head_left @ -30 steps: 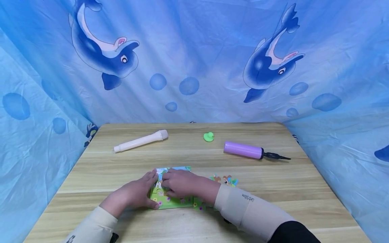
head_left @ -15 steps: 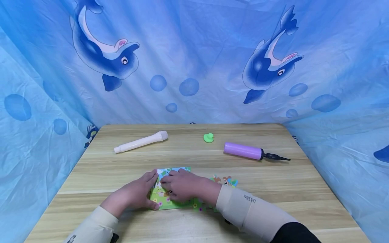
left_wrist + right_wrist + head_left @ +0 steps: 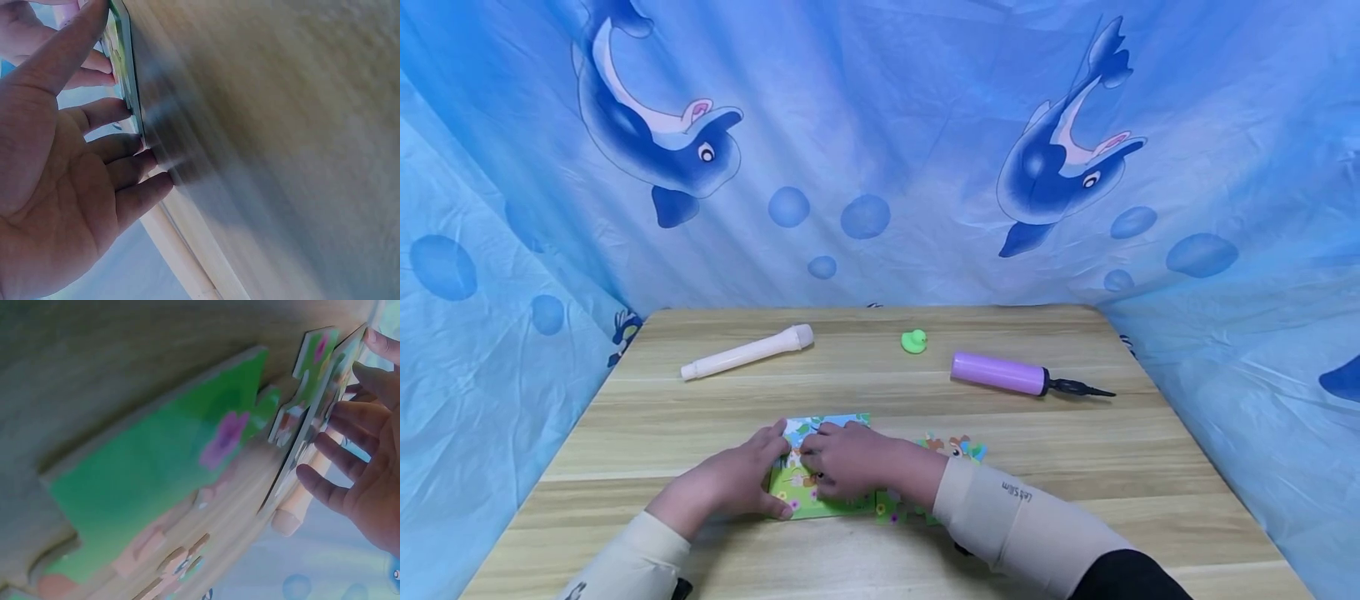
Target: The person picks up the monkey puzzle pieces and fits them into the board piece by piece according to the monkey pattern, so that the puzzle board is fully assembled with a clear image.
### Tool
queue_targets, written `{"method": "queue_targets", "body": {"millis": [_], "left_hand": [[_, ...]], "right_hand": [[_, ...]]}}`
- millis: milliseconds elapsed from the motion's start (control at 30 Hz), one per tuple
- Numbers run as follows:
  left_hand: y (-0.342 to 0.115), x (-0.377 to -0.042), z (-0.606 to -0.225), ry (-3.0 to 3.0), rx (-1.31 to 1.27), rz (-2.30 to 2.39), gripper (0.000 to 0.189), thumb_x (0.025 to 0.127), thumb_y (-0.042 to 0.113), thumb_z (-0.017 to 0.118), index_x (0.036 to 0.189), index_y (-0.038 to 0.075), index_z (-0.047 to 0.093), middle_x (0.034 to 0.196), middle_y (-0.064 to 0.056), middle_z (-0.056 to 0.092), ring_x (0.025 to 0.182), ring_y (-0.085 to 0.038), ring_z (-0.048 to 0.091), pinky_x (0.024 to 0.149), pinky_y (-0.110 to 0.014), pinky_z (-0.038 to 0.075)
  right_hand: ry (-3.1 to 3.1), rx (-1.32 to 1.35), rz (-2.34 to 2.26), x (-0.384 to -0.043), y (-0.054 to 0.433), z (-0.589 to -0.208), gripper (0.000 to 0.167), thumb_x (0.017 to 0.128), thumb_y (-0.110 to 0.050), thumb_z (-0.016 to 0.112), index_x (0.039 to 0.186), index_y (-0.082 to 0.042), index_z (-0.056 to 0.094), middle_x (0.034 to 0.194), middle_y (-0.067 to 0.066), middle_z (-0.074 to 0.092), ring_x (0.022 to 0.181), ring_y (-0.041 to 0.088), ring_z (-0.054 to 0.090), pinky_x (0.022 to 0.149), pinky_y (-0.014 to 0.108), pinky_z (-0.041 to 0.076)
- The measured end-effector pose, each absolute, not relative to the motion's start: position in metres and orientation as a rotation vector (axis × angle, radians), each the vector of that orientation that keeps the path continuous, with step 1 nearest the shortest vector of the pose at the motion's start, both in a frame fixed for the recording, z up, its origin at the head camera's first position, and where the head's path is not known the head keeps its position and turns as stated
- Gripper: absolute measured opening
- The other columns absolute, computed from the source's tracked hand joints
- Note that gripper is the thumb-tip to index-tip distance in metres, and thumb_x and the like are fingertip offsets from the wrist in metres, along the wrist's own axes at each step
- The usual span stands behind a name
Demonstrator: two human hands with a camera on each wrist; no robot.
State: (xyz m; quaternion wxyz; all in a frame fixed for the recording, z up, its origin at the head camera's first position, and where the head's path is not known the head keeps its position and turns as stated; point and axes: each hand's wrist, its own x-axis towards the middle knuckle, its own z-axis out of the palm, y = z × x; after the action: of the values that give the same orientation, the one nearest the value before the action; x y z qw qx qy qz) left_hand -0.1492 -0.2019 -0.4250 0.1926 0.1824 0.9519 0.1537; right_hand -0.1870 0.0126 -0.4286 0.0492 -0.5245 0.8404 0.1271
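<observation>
We see the puzzle board (image 3: pixel 820 506) lying on the wooden table (image 3: pixel 647 442), at 7 o'clock from the green duck (image 3: pixel 913 341). The left hand (image 3: pixel 741 475) braces it at 9 o'clock, fingers fairly straight along that side and clamped on nothing. The right hand (image 3: pixel 848 460) reaches in from 4 o'clock, fingers spread, tips down on the board; the hands are apart — and we cannot tell what lies beneath the right palm.

Our main worry is a piece sitting askew there: pressing it could lift a neighbour out of line. Should the left hand slacken, a sideways push from the right could slide the whole board towards 9 o'clock. The right wrist also crosses above the loose pieces (image 3: pixel 958 448) at 3 o'clock — a low swing of that beige sleeve (image 3: pixel 992 510) could scatter them. One flowered piece (image 3: pixel 891 506) sits so close beside the board's edge that it could jam against it if the board shifted.
</observation>
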Motion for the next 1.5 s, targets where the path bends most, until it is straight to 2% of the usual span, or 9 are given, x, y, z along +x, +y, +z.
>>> {"method": "queue_targets", "body": {"millis": [200, 300, 533, 833, 900, 1033, 1133, 1333, 1500], "left_hand": [[-0.202, -0.149, -0.425, 2.688, 0.540, 0.420, 0.092, 0.069, 0.061, 0.079, 0.139, 0.010, 0.049, 0.163, -0.017, 0.019, 0.139, -0.041, 0.037, 0.102, -0.056, 0.045], [-0.202, -0.149, -0.425, 2.690, 0.555, 0.436, 0.093, 0.069, 0.058, 0.080, 0.140, 0.007, 0.049, 0.163, -0.017, 0.019, 0.142, -0.041, 0.034, 0.103, -0.056, 0.044], [-0.201, -0.148, -0.425, 2.694, 0.574, 0.419, 0.099, 0.069, 0.055, 0.082, 0.145, 0.001, 0.046, 0.161, -0.016, 0.026, 0.144, -0.043, 0.028, 0.109, -0.058, 0.037], [-0.200, -0.146, -0.420, 2.696, 0.602, 0.342, 0.097, 0.072, 0.049, 0.083, 0.143, -0.005, 0.045, 0.156, -0.023, 0.032, 0.141, -0.048, 0.031, 0.108, -0.058, 0.038], [-0.200, -0.146, -0.419, 2.690, 0.607, 0.332, 0.097, 0.072, 0.048, 0.082, 0.143, -0.005, 0.044, 0.156, -0.023, 0.032, 0.142, -0.048, 0.030, 0.109, -0.058, 0.037], [-0.199, -0.145, -0.420, 2.688, 0.606, 0.350, 0.097, 0.073, 0.049, 0.082, 0.144, -0.004, 0.044, 0.157, -0.022, 0.030, 0.142, -0.047, 0.029, 0.108, -0.058, 0.037], [-0.198, -0.144, -0.419, 2.694, 0.606, 0.360, 0.097, 0.072, 0.049, 0.082, 0.144, -0.004, 0.044, 0.158, -0.021, 0.030, 0.143, -0.047, 0.028, 0.109, -0.058, 0.037], [-0.195, -0.145, -0.419, 2.686, 0.588, 0.341, 0.097, 0.072, 0.050, 0.082, 0.144, -0.004, 0.044, 0.158, -0.021, 0.030, 0.143, -0.047, 0.028, 0.110, -0.058, 0.035], [-0.193, -0.146, -0.418, 2.685, 0.587, 0.304, 0.096, 0.073, 0.049, 0.082, 0.144, -0.003, 0.044, 0.158, -0.020, 0.029, 0.143, -0.046, 0.028, 0.111, -0.058, 0.034]], "right_hand": [[2.563, -1.534, 0.390, -0.184, 0.007, -0.426, 0.048, 0.096, -0.058, 0.049, 0.134, -0.028, 0.057, 0.142, -0.012, 0.046, 0.121, 0.012, 0.045, 0.086, 0.036, 0.053], [2.551, -1.509, 0.393, -0.183, 0.005, -0.425, 0.048, 0.096, -0.058, 0.049, 0.133, -0.029, 0.058, 0.141, -0.012, 0.046, 0.118, 0.012, 0.045, 0.084, 0.036, 0.053], [2.542, -1.435, 0.335, -0.181, 0.003, -0.423, 0.048, 0.096, -0.058, 0.051, 0.134, -0.030, 0.057, 0.144, -0.014, 0.045, 0.125, 0.012, 0.044, 0.092, 0.039, 0.053], [2.548, -1.423, 0.444, -0.177, -0.004, -0.421, 0.048, 0.096, -0.058, 0.051, 0.135, -0.032, 0.057, 0.141, -0.016, 0.045, 0.122, 0.011, 0.045, 0.088, 0.032, 0.052], [2.538, -1.416, 0.461, -0.177, -0.005, -0.421, 0.050, 0.096, -0.059, 0.050, 0.137, -0.032, 0.055, 0.143, -0.017, 0.045, 0.124, 0.012, 0.045, 0.092, 0.031, 0.050], [2.489, -1.401, 0.433, -0.177, -0.001, -0.420, 0.052, 0.097, -0.057, 0.049, 0.141, -0.029, 0.052, 0.153, -0.015, 0.039, 0.139, 0.015, 0.038, 0.112, 0.031, 0.038], [2.455, -1.388, 0.333, -0.179, 0.006, -0.417, 0.050, 0.098, -0.052, 0.050, 0.142, -0.028, 0.052, 0.157, -0.015, 0.033, 0.145, 0.015, 0.032, 0.118, 0.034, 0.031], [2.489, -1.411, 0.011, -0.187, 0.031, -0.413, 0.035, 0.100, -0.040, 0.052, 0.128, -0.021, 0.062, 0.155, -0.002, 0.041, 0.143, 0.017, 0.038, 0.117, 0.032, 0.033], [2.597, -1.296, -0.154, -0.193, 0.066, -0.396, 0.041, 0.100, -0.040, 0.053, 0.134, -0.018, 0.059, 0.145, 0.001, 0.053, 0.134, 0.019, 0.048, 0.112, 0.035, 0.040]]}}
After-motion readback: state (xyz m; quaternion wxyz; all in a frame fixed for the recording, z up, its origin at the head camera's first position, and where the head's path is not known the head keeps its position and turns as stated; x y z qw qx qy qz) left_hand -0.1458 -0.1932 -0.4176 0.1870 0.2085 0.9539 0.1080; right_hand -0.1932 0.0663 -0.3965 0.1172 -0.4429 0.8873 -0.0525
